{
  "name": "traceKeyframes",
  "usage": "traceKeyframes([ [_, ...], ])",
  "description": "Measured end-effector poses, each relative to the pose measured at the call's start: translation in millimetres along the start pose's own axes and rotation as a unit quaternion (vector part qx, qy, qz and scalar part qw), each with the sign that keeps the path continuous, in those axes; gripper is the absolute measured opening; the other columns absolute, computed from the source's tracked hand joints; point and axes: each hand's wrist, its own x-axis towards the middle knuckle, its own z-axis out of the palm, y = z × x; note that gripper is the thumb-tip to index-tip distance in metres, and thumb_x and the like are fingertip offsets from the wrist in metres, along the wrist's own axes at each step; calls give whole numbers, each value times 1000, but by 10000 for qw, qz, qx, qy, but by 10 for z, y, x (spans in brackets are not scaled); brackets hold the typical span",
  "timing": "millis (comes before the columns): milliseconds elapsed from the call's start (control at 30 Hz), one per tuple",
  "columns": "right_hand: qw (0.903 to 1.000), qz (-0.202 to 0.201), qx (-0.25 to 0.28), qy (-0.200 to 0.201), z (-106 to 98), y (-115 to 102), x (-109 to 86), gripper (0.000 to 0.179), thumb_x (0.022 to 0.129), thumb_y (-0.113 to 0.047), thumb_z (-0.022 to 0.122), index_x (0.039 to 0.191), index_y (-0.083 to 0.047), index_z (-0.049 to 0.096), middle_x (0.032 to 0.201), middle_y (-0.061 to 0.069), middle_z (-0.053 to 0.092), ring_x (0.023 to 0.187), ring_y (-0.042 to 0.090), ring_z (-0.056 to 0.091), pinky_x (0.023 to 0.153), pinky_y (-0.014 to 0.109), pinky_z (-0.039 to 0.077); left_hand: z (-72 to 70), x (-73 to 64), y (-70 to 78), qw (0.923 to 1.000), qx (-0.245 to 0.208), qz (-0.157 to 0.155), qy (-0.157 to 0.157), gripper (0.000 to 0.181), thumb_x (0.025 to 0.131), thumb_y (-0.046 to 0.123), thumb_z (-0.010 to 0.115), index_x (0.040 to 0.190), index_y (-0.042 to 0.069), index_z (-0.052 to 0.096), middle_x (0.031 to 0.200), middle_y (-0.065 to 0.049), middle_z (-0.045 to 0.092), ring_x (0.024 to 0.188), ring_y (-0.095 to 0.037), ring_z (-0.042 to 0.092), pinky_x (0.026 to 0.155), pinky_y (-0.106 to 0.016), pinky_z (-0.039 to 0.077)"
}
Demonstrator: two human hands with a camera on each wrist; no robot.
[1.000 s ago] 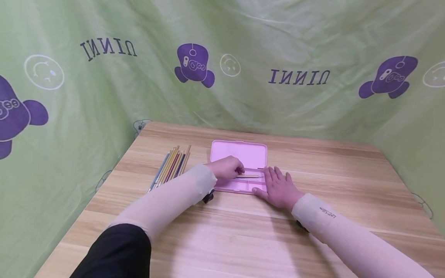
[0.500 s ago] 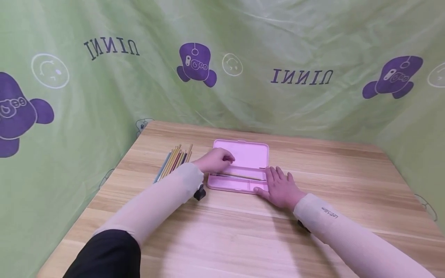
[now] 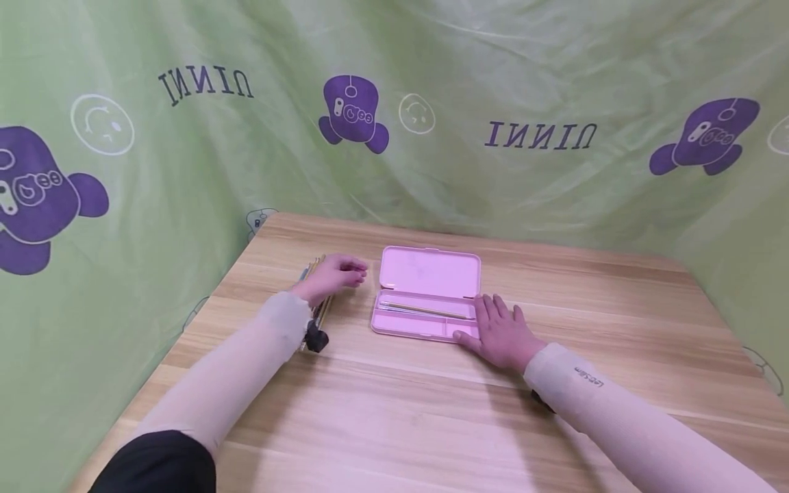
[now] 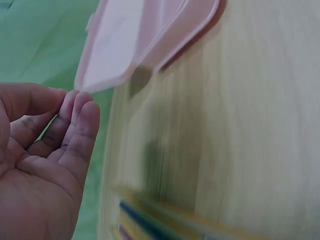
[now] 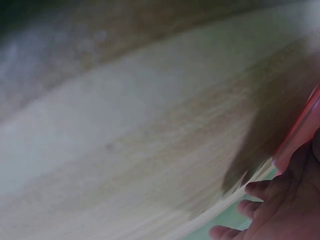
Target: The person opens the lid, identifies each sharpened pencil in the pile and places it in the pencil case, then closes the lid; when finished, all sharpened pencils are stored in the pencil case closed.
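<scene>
A pink pencil case [image 3: 430, 272] lies on the table with its lid swung back, and a few slim pencils [image 3: 425, 311] rest in its long rear compartment. My right hand [image 3: 502, 333] lies on the right end of the case with its fingers spread. To the left, my left hand [image 3: 333, 277] is over a bunch of pencils [image 3: 322, 313], partly covering them. In the left wrist view that hand [image 4: 47, 150] holds nothing, its fingers loosely bent, with the blurred pencils [image 4: 150, 220] below it.
The wood-grain table [image 3: 394, 411] carries the case and the pencils. A green curtain [image 3: 431, 185] with purple figures hangs behind the table and along its sides. Thin seams divide the case's front part into two compartments.
My left hand has moved left, away from the pencil case and over the bunch of pencils. It let go of a pencil, which now lies in the case. My right hand has stayed put.
</scene>
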Motion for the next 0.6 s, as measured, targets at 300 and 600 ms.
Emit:
traceKeyframes([
  [300, 10000, -11, -26, 65, 12, 5, 4, 95, 105, -61, 41, 157, 14, 17, 162, 35, 21, 150, 52, 15, 116, 74, 13, -455, -258, -274, 9897, -1181, 7, 813, 44, 103, -7, 52, 142, -23, 40, 140, -42, 47, 114, -26, 65, 103, -33, 52],
  [600, 9999, -28, -68, 96, 22, 22, 14, 94, 105, -60, 42, 157, 14, 18, 163, 35, 21, 150, 53, 16, 116, 74, 12, -798, -597, -531, 9797, -856, -684, 1677, 48, 106, 2, 51, 147, -17, 37, 138, -34, 50, 98, -7, 63, 96, -24, 54],
])
